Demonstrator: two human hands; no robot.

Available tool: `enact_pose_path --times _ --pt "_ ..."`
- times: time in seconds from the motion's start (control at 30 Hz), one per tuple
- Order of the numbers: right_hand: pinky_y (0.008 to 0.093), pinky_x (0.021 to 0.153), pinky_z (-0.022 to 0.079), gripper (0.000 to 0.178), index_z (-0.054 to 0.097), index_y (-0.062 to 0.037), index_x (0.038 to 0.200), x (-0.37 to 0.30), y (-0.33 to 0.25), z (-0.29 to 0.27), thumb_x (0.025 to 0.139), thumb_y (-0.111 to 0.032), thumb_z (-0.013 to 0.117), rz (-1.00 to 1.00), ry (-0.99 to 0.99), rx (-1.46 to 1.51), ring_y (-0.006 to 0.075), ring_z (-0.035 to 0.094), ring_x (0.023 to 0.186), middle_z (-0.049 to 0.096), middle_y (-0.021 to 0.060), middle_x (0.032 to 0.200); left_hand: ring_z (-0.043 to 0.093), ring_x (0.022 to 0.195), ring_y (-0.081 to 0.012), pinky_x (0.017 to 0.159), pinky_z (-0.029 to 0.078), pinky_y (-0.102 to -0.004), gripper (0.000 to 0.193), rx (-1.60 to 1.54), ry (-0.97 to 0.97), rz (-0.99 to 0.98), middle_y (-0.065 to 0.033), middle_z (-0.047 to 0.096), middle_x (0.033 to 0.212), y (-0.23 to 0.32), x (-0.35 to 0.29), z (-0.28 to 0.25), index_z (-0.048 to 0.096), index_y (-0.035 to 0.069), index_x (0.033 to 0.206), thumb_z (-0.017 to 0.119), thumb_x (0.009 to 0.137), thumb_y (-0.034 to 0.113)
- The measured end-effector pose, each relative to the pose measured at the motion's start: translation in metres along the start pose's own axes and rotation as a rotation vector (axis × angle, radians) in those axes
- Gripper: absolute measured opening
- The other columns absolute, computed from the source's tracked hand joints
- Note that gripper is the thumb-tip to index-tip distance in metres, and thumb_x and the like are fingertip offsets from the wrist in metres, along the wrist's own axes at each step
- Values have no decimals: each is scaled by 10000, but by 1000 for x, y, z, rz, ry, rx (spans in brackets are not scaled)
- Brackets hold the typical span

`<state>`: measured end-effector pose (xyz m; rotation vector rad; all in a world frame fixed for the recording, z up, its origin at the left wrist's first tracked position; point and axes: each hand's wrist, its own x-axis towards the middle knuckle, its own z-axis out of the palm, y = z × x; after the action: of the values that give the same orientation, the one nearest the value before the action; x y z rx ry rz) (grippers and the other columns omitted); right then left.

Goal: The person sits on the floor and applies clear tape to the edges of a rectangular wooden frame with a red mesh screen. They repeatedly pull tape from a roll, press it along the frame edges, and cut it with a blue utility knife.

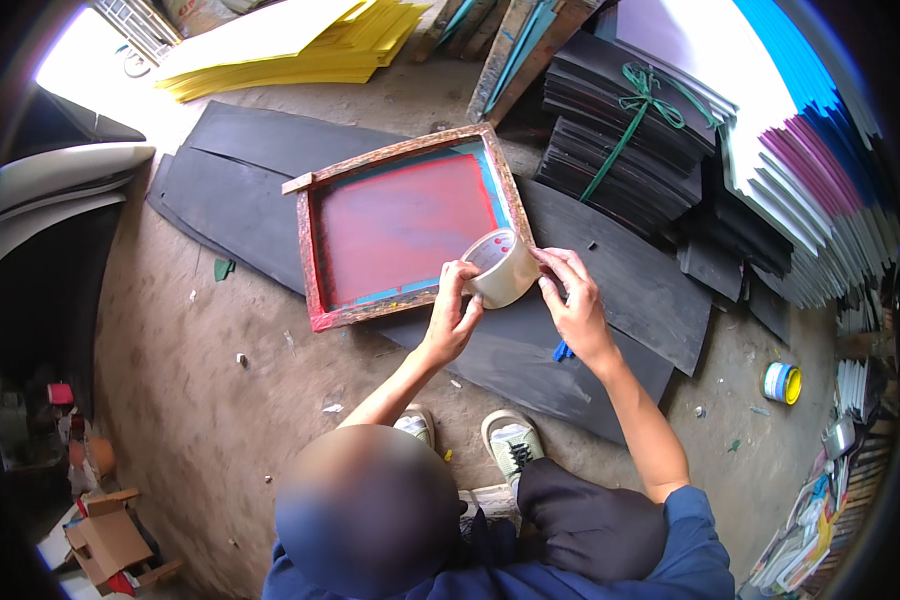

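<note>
A wide roll of clear packing tape (508,283) is held up over the near right corner of a wooden screen-printing frame (317,255). My left hand (452,312) grips the roll from its left side, fingers at its rim and thumb below. On the opposite side, the fingers of my right hand (576,305) pinch at the roll's edge; whether they have a loose tape end cannot be made out. Red-stained mesh (400,225) fills the frame, with blue-green along its inner border. The frame's wood is smeared with paint, and a small block sticks out at its far left corner.
Black sheets (260,150) lie under the frame. Beyond are yellow sheets (280,50) and a black stack (620,150) tied with green string. Coloured sheets (820,190) stand at right, near a yellow-and-blue can (781,383). A cardboard box (110,540) sits lower left.
</note>
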<state>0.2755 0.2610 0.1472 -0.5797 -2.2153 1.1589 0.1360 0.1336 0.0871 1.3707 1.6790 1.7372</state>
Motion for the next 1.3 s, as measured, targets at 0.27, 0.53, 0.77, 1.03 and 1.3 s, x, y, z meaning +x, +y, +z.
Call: enact_pose_path --times 0.27,0.53,0.77,1.03,1.3 --pt "289 760 499 251 595 -8 1041 10 -21 30 792 25 585 69 51 161 185 604 864 566 101 1006 417 1018 -317 925 331 -415 404 414 61 196 -157 461 1027 18 -7 -27 447 14 1056 535 677 -91" --pt "288 718 482 167 624 -32 929 23 -18 55 765 -50 657 180 5 202 174 615 808 631 73 880 410 1025 -333 911 337 -426 407 450 86 173 -141 475 1019 12 -17 -49 465 18 1052 586 674 -72" --pt "299 689 465 127 616 -25 862 39 -12 73 773 -103 662 229 -107 67 176 616 756 636 91 846 479 952 -296 936 316 -436 340 507 86 115 -116 514 949 2 -25 -63 486 32 1040 609 727 -17" --pt "397 720 448 53 521 23 846 57 -33 95 810 -14 532 -154 -228 -252 320 559 800 566 171 828 570 886 -233 925 320 -395 261 772 190 -27 -106 600 875 -6 -7 -84 514 43 997 616 812 197" --pt "378 707 472 227 546 37 834 109 -63 97 791 -172 625 4 -418 -320 314 608 779 605 199 794 581 726 -310 698 426 -373 296 496 244 -186 -165 587 731 -2 -15 -102 461 17 899 614 833 262"
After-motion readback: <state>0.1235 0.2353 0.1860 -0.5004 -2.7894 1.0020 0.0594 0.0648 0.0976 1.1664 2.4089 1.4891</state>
